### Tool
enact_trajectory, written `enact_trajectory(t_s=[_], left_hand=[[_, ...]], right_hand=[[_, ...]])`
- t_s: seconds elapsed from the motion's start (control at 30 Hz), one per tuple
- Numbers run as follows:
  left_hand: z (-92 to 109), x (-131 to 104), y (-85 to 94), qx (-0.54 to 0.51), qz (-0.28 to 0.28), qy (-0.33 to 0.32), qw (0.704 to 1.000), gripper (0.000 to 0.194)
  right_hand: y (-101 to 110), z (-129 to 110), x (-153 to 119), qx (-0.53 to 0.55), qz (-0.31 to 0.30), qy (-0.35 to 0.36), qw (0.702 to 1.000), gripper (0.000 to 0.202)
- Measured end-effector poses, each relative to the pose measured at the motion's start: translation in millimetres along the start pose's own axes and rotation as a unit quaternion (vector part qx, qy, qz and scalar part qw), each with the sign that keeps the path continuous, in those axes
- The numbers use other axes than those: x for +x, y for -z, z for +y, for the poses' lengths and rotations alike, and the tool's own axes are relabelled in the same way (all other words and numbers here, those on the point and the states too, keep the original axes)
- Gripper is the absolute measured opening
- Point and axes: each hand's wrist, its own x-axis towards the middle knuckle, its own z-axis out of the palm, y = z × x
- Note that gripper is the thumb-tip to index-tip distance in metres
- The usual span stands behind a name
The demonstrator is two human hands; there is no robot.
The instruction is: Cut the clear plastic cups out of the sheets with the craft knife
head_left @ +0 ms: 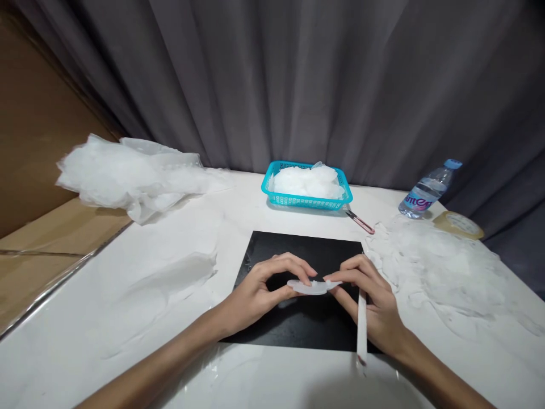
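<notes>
Above the black mat (289, 326), a small, thin, translucent white curved piece (314, 288) is held between both hands. My left hand (268, 284) pinches its left end between thumb and fingers. At the right end, the fingertips of my right hand (372, 292) close on the same piece. A slim white stick-like tool (361, 335) is also tucked in my right hand, its lower end pointing toward me past the mat's near edge. What kind of tool it is, I cannot make out.
Behind the mat stands a turquoise basket (306, 203) filled with white material, with thread snips (360, 221) beside it. A water bottle (428, 193), a tape roll (460, 224) and thin clear-white sheets (451, 278) lie right. Left are a plastic bag (128, 170) and cardboard (51, 227).
</notes>
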Motion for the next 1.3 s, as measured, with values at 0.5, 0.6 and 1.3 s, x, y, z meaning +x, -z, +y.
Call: enact_trajectory(t_s=[0.5, 0.6, 1.3], left_hand=[[-6.5, -0.5, -1.1, -0.036, 0.029, 0.064, 0.997, 0.003], [-6.1, 1.0, -1.3, -0.025, 0.036, 0.093, 0.995, 0.011], [0.8, 128.7, 116.3, 0.313, 0.369, 0.024, 0.875, 0.029]], right_hand=[[-3.2, -2.2, 0.1, 0.035, -0.002, -0.043, 0.998, 0.013], [-5.6, 0.8, 0.3, -0.005, 0.000, -0.048, 0.999, 0.008], [-39.1, 46.0, -0.4, -0.208, 0.023, -0.011, 0.978, 0.030]])
